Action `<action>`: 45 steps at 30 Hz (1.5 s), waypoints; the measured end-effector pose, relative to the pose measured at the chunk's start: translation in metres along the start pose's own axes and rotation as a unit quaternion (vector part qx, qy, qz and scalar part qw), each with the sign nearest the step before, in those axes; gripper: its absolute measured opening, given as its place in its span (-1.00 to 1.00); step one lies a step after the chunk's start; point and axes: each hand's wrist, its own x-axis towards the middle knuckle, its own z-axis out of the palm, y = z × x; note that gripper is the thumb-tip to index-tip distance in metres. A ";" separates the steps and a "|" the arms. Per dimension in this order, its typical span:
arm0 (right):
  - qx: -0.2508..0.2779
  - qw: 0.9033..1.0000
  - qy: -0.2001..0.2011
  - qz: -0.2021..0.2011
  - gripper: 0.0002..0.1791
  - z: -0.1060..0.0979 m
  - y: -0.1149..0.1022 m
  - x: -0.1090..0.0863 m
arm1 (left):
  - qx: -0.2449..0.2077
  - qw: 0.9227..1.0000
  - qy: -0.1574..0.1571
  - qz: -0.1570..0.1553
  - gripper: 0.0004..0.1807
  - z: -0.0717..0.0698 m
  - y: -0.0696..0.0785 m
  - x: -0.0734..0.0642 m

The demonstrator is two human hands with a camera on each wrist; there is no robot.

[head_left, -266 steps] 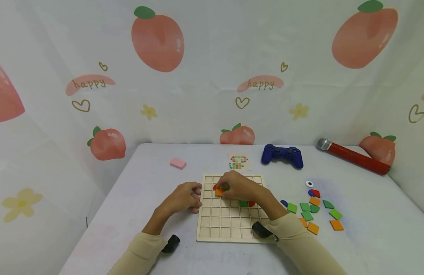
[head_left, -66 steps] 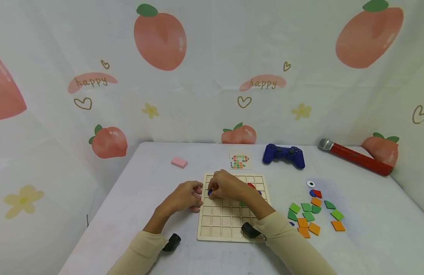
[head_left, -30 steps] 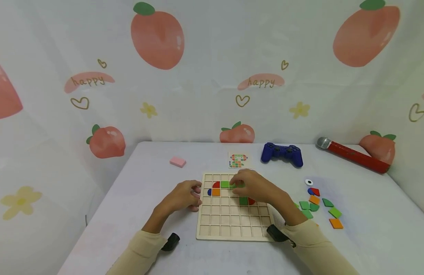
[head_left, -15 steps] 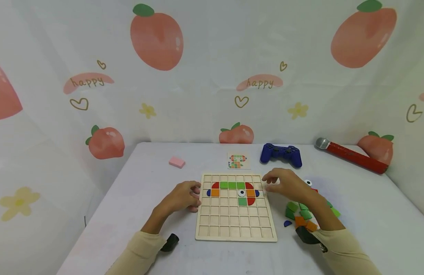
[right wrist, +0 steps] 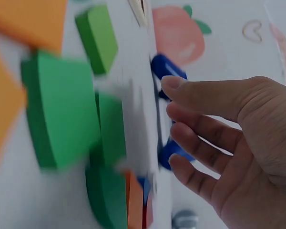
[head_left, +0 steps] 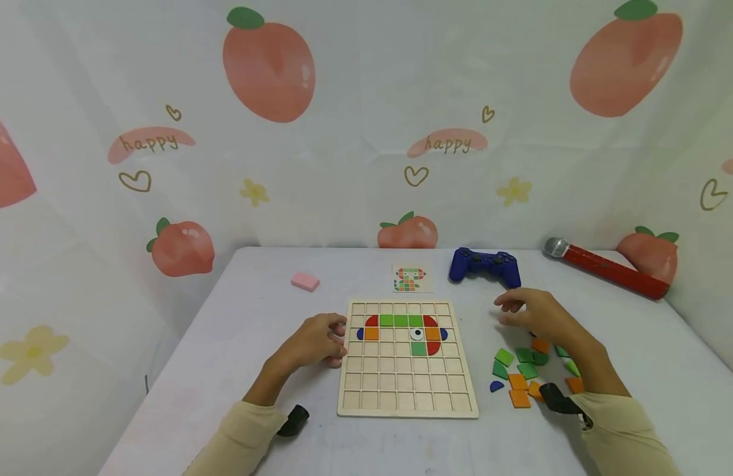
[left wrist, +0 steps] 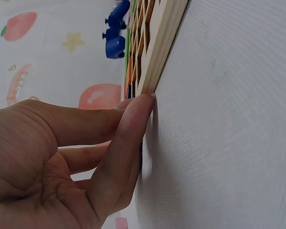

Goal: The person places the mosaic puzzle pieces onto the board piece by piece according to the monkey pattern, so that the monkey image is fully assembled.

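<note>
A wooden grid board lies on the table, its upper cells filled with green, red, orange and blue pieces and a white eye disc. At its left edge my left hand rests with fingertips touching the rim; in the left wrist view the fingers meet the board's side. My right hand hovers above the loose pieces to the right, thumb and fingers apart, holding nothing. In the right wrist view, green tiles lie beside that hand. Some pieces are hidden under the right hand and forearm.
Loose orange tiles, green tiles and a blue half-circle lie right of the board. Behind stand a pattern card, a blue game controller, a red microphone and a pink block.
My right hand set an orange tile and a blue half-circle at the board's left, then moved right, off the board and over the loose pieces. The left hand stayed at the edge.
</note>
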 end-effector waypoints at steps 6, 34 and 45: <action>0.005 1.000 0.004 0.028 -0.57 -0.010 0.021 -0.007 | -0.002 1.000 -0.001 0.007 -0.31 0.000 -0.001 -0.001; 0.003 0.997 -0.006 0.081 -0.51 -0.023 0.059 -0.012 | -0.010 1.000 -0.003 0.007 -0.32 -0.002 -0.003 0.000; -0.002 0.996 -0.008 0.091 -0.50 -0.021 0.058 -0.010 | -0.010 1.000 -0.002 0.007 -0.31 -0.002 0.000 -0.001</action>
